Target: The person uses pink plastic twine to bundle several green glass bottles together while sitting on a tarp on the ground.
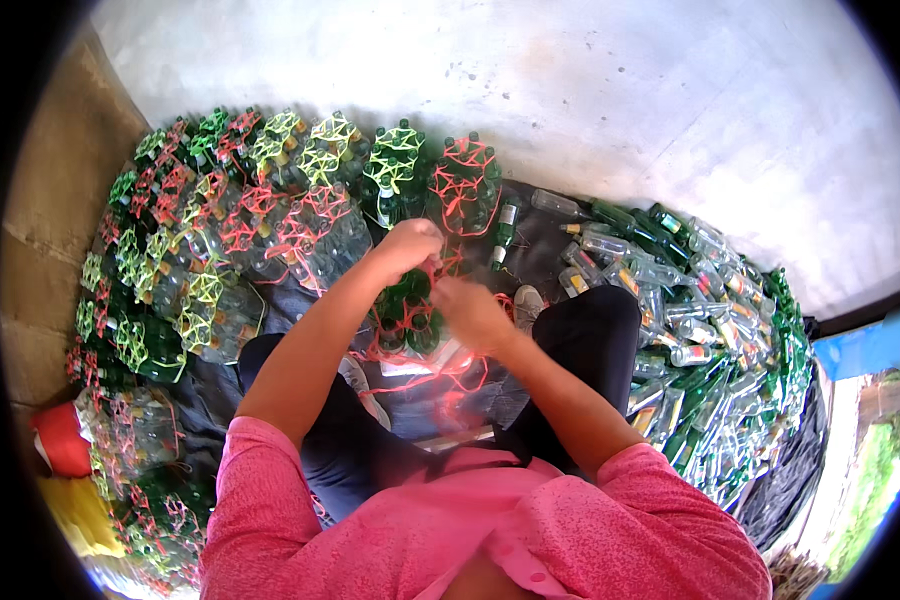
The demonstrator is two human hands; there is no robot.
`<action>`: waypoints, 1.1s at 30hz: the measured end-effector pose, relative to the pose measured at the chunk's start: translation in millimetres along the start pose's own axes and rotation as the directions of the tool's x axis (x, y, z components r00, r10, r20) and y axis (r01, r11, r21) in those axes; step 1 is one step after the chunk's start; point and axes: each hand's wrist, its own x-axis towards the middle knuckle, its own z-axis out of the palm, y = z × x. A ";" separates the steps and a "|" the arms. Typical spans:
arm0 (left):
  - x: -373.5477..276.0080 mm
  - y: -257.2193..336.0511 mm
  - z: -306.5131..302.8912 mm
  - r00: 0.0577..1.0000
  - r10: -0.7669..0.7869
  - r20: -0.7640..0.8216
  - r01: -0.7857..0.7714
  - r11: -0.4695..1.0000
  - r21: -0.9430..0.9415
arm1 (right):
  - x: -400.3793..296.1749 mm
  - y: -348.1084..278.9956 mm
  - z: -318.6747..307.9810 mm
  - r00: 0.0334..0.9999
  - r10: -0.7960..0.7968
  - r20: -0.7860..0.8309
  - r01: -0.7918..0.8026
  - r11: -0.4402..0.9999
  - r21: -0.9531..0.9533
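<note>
Between my knees stands a small cluster of green glass bottles (420, 336), with red plastic strapping (392, 319) laced around the necks. My left hand (414, 244), above the far side of the cluster, has its fingers closed on the strap. Closer to me and to the right, my right hand (469, 311) also grips the strap, though motion blurs it. A short stretch of red strap runs between the two hands. Loose loops of strap (461, 367) trail below the bottles, over a white object (409, 367) partly covered by them.
Strapped bottle bundles (315, 217) crowd the left. A red-strapped bundle (465, 184) stands ahead by the pale wall (510, 75). One green bottle (505, 232) lies apart on the dark sheet. Loose clear and green bottles (690, 315) are heaped on the right. My shoes (529, 306) flank the cluster.
</note>
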 end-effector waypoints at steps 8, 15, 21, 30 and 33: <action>-15.7 -18.7 -0.5 0.957 -0.220 -0.188 0.234 0.971 0.051 | -26.4 -76.9 41.2 0.947 0.200 0.253 -0.243 0.958 0.152; -19.5 -30.4 -8.7 0.946 0.304 -0.112 -0.064 0.514 0.856 | -55.5 -112.2 32.2 0.955 0.021 0.295 -0.092 0.969 0.228; -18.4 -14.1 -37.9 0.976 0.158 -0.148 0.057 0.472 0.880 | -82.4 -109.8 0.7 0.892 0.343 0.295 -0.451 0.615 0.647; 11.6 -31.7 -67.2 0.960 0.174 -0.220 0.079 0.585 0.807 | -115.5 -78.7 -58.1 0.772 0.542 0.334 -0.634 0.611 0.474; 23.0 -43.7 -77.8 0.963 0.187 -0.194 0.048 0.591 0.805 | -84.4 -68.8 -75.5 0.878 0.437 0.196 -0.478 0.809 0.342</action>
